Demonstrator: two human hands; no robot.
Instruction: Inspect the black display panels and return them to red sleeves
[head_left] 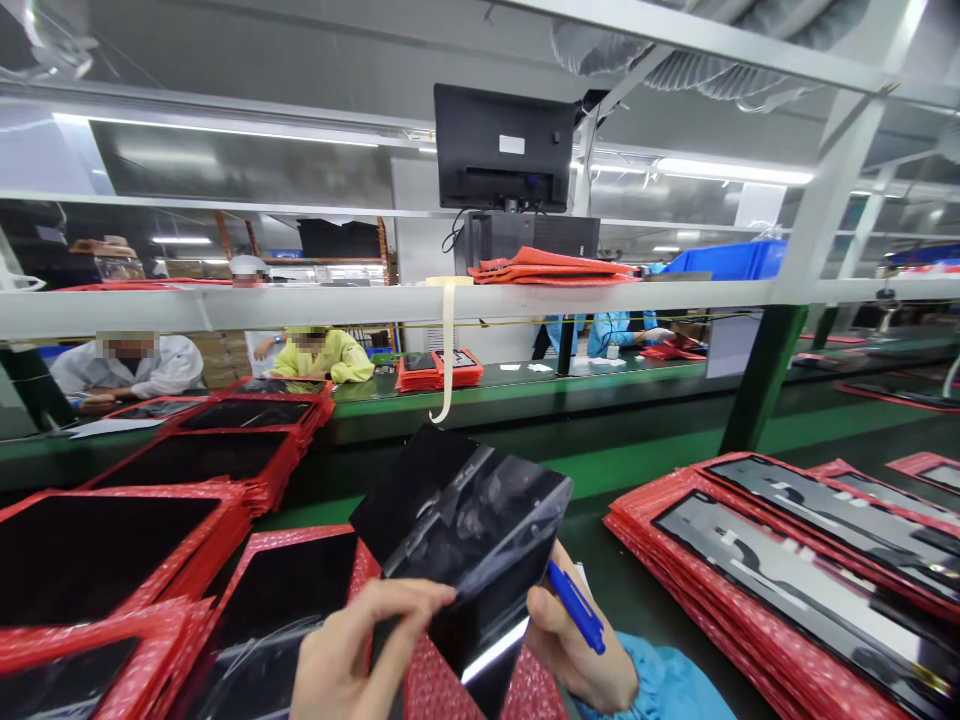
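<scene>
Slanting above the counter point(630, 592), the glossy black panel point(487, 540) was gripped near its right edge by the fingers of the right hand point(571, 660), along with a blue pen point(576, 607). Bent left-hand fingers point(409, 592) were at the panel's face, whether pinching anything I couldn't tell; a red-wrapped stack point(697, 585) lay to its right.

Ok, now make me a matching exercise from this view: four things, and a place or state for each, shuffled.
1. dark panel
2. blue pen
3. pale tape strip
4. black monitor

A. hanging down over the white rail
B. back turned to the camera
C. glossy, tilted, with bright reflections
D. slim, sticking out from the right hand

Pairs: 1-C, 2-D, 3-A, 4-B
</scene>
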